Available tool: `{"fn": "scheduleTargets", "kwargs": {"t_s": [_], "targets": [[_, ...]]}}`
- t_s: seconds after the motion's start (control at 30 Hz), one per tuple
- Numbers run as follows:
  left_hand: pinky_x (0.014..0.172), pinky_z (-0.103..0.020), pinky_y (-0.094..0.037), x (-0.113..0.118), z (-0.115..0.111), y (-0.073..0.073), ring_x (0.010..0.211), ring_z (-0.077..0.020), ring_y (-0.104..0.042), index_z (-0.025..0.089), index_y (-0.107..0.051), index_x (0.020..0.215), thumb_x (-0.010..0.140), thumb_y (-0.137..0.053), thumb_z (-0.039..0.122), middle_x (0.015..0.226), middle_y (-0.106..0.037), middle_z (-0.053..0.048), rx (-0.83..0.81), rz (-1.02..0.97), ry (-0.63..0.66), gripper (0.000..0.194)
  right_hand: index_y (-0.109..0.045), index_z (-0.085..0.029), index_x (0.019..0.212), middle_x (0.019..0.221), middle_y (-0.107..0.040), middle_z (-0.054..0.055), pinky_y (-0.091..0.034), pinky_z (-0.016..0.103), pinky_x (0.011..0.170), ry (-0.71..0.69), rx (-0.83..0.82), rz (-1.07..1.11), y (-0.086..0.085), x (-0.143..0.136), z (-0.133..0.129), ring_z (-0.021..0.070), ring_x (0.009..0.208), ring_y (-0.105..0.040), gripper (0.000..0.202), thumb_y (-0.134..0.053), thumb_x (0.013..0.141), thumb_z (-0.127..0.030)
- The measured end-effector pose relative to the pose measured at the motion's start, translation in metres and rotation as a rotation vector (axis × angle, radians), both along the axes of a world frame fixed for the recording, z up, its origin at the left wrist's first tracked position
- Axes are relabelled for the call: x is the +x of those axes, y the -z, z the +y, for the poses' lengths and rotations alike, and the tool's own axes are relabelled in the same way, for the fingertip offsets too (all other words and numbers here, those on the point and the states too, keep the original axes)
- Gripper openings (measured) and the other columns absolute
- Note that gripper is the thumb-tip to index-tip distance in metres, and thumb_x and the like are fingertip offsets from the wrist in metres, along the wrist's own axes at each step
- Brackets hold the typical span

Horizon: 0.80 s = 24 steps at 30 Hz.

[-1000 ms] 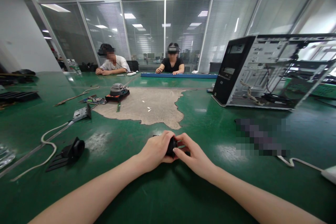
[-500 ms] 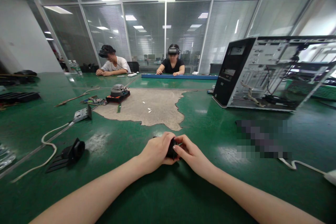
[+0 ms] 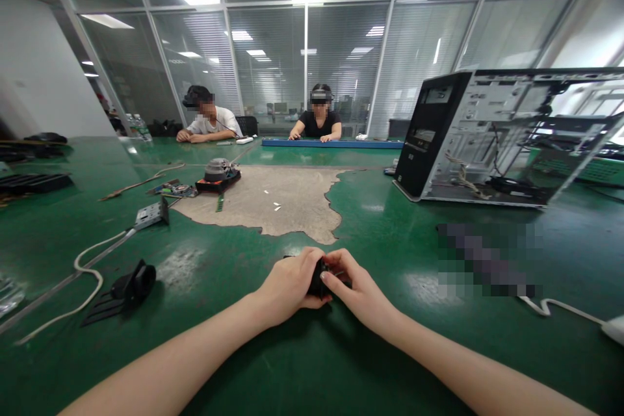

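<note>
A small black part (image 3: 316, 283) is between my hands, low over the middle of the green table (image 3: 390, 234). My left hand (image 3: 291, 281) wraps round it from the left, hiding most of it, so its exact kind cannot be made out. On the right side, my right hand (image 3: 355, 283) has its thumb and fingers closed on the part's edge. A sliver of black also shows behind the left knuckles. To the left lies a black plastic bracket with a round ring (image 3: 129, 286), apart from both hands.
An opened computer case (image 3: 439, 143) stands at the right. A CPU cooler (image 3: 219, 174), a circuit board (image 3: 173, 189) and a metal box with a white cable (image 3: 151, 212) lie at left. Across the table sit two people (image 3: 319, 120) (image 3: 214, 122) near a blue bar (image 3: 331, 143).
Both hands stay around the black part in nearly the same place. The fingers of my right hand have shifted slightly at its edge. The view has tilted a little.
</note>
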<state>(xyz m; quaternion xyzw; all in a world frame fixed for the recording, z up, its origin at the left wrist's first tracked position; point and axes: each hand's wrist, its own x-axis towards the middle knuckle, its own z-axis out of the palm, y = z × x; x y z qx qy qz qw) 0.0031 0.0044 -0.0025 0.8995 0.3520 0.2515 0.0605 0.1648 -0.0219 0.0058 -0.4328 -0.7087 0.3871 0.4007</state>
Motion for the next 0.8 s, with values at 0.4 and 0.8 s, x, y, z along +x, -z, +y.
{"fn": "scheduleTargets", "kwargs": {"t_s": [0.4, 0.8], "targets": [[0.07, -0.033, -0.046, -0.0013, -0.001, -0.0011, 0.084, -0.0217, -0.056, 0.02, -0.03, 0.11, 0.064, -0.061, 0.03, 0.104, -0.049, -0.006, -0.009, 0.025, -0.015, 0.056, -0.046, -0.02, 0.089, 0.083, -0.052, 0.0, -0.045, 0.027, 0.071, -0.056, 0.062, 0.034, -0.0018, 0.0005, -0.0048, 0.0123, 0.076, -0.053, 0.011, -0.045, 0.08, -0.026], [0.07, -0.034, -0.045, -0.0013, -0.0016, -0.0034, 0.084, -0.0221, -0.057, 0.022, -0.029, 0.11, 0.063, -0.063, 0.027, 0.105, -0.049, -0.005, -0.038, 0.031, -0.019, 0.058, -0.047, -0.02, 0.092, 0.09, -0.052, 0.003, -0.046, 0.029, 0.074, -0.045, 0.066, 0.002, -0.0018, 0.0002, -0.0069, 0.0145, 0.083, -0.052, 0.016, -0.049, 0.077, -0.025]]}}
